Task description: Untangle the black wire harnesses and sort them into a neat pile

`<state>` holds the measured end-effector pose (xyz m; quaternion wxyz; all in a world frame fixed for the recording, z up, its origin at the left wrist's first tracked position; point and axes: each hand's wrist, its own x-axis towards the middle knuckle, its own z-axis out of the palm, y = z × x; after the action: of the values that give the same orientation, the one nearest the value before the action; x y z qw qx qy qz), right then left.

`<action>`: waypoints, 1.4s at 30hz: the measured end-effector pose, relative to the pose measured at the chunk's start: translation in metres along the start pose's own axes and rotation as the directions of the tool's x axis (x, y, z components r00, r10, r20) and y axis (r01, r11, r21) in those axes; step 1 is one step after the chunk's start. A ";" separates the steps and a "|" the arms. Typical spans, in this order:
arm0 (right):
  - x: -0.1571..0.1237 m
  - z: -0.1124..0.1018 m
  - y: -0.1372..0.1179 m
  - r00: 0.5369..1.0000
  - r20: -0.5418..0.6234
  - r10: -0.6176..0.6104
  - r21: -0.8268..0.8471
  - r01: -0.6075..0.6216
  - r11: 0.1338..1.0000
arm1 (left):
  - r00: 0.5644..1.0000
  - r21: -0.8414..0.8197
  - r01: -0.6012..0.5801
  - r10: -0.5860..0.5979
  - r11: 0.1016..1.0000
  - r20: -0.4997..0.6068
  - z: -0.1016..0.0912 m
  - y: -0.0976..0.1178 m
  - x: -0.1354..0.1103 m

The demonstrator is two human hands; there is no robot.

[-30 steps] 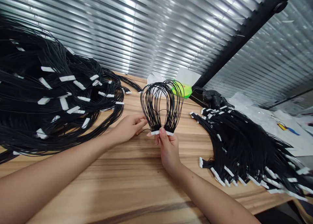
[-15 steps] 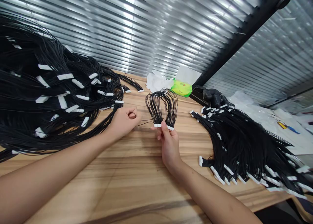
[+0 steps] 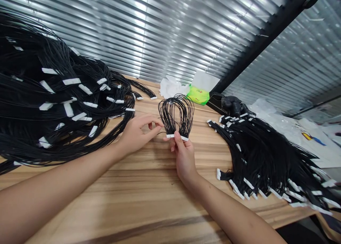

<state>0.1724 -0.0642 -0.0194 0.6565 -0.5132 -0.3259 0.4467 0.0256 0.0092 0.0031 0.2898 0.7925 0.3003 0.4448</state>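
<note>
A looped bundle of thin black wires [image 3: 186, 110] stands upright above the table, its two ends in white connectors [image 3: 184, 138] side by side. My right hand [image 3: 183, 155] is closed on these connectors, thumb in front, fingers behind. Just left of the bundle, my left hand [image 3: 140, 132] has thumb and forefinger tips together in a pinch, beside the left connector. A thin black wire runs from the bundle to these fingertips; the exact contact is hard to see.
A large pile of black wire bundles [image 3: 61, 109] with white connectors lies at left, another pile [image 3: 266, 158] at right. Behind the loop are crumpled white tissue [image 3: 172, 87] and a green tissue pack [image 3: 197, 95]. Metal slatted blinds [image 3: 160, 34] rise behind the wooden table [image 3: 149, 201].
My left hand has moved right, towards the bundle, and its curled grip has become a pinch with stretched thumb and forefinger. The wire stretch beside the bundle looks shorter. My right hand has barely moved.
</note>
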 end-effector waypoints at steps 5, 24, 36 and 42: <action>0.000 0.002 -0.003 1.000 0.008 -0.007 -0.031 0.007 0.999 | 0.999 -0.071 0.050 -0.049 0.996 0.009 0.002 -0.002 -0.001; 0.001 0.001 -0.003 1.000 0.005 -0.014 0.001 0.014 1.000 | 0.838 -0.750 0.426 -0.534 0.506 0.115 0.006 -0.020 0.012; -0.007 0.003 -0.008 0.996 0.086 -0.035 0.093 0.027 0.995 | 0.901 -0.315 0.352 -0.410 0.881 -0.141 0.004 -0.031 0.010; -0.008 0.004 -0.007 0.996 0.082 -0.026 0.083 0.019 0.996 | 0.926 -0.285 0.327 -0.366 0.901 -0.093 0.007 -0.036 0.007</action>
<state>0.1673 -0.0709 -0.0115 0.6678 -0.4632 -0.3399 0.4732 0.0271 0.0362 -0.0226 0.4450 0.6462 0.3948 0.4780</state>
